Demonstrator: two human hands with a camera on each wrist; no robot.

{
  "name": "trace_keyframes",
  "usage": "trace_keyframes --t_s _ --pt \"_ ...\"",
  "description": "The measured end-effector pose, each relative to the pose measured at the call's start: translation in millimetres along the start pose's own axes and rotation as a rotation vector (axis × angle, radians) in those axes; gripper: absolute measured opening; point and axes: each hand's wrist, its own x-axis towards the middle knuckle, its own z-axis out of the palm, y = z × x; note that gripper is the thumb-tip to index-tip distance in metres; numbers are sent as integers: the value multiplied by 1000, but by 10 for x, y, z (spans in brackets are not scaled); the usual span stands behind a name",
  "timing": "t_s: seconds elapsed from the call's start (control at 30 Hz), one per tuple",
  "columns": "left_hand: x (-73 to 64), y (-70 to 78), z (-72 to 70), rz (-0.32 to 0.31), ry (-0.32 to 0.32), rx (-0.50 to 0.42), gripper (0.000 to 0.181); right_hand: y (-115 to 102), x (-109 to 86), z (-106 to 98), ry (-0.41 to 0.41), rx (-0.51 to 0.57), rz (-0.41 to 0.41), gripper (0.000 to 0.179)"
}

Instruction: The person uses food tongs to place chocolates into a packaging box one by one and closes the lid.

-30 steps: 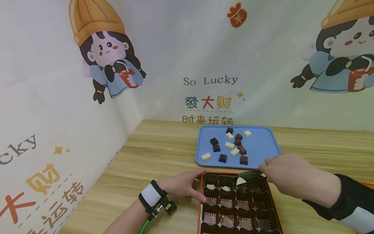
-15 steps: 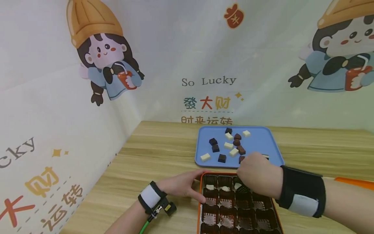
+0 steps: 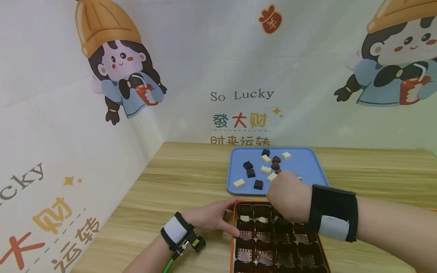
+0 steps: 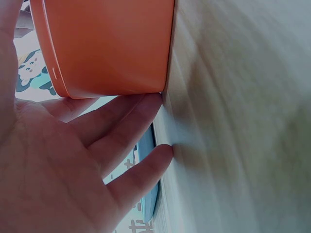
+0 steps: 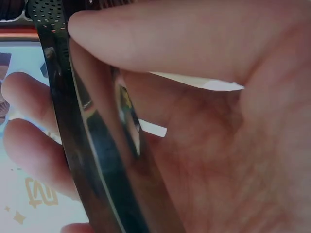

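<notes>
My right hand (image 3: pixel 290 195) grips metal tongs (image 5: pixel 65 111) with perforated ends. Their tips point down into the third compartment of the back row, beside a white chocolate (image 3: pixel 275 218) mostly hidden by the hand. The compartments belong to a dark brown plastic insert (image 3: pixel 265 242) inside an orange box (image 4: pixel 107 48). White pieces lie in the first (image 3: pixel 244 218) and second (image 3: pixel 262 219) compartments of that row. At the box's back left corner rests my left hand (image 3: pixel 211 218), its fingers fairly straight against the back wall and its thumb on the left side.
Behind the box, a blue tray (image 3: pixel 314 167) bears several loose chocolates: white, dark brown (image 3: pixel 258 184) and reddish brown (image 3: pixel 275 159). My right hand covers its front right part. Both lie on a wooden table (image 3: pixel 191 170), with a printed cloth (image 3: pixel 191 57) hanging behind.
My right hand has swung left and turned over with the tongs, moving across the back of the box and over the tray's front edge. The left hand stays at the corner.
</notes>
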Motion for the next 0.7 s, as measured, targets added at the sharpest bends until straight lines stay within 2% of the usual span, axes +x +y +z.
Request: trace_keyframes --t_s 0.1,0.23,0.4,0.43,0.5,0.6,0.7 --pt "-3 -1 4 0 3 10 88 126 -60 -27 0 148 -10 52" --pt "-5 2 4 -13 6 17 88 367 -174 -43 -64 358 27 44" --pt "7 1 -2 -22 0 -1 90 721 -342 71 -111 510 142 7" --pt "8 0 -2 -22 -1 -2 91 789 -368 108 -113 539 167 4" --pt "9 0 -4 -16 -1 -3 91 909 -406 198 -109 600 227 23" --pt "1 5 -3 -24 0 15 92 1045 -437 363 -90 679 310 32" --pt "-3 12 0 -24 0 22 91 1135 -460 540 -57 695 389 39"
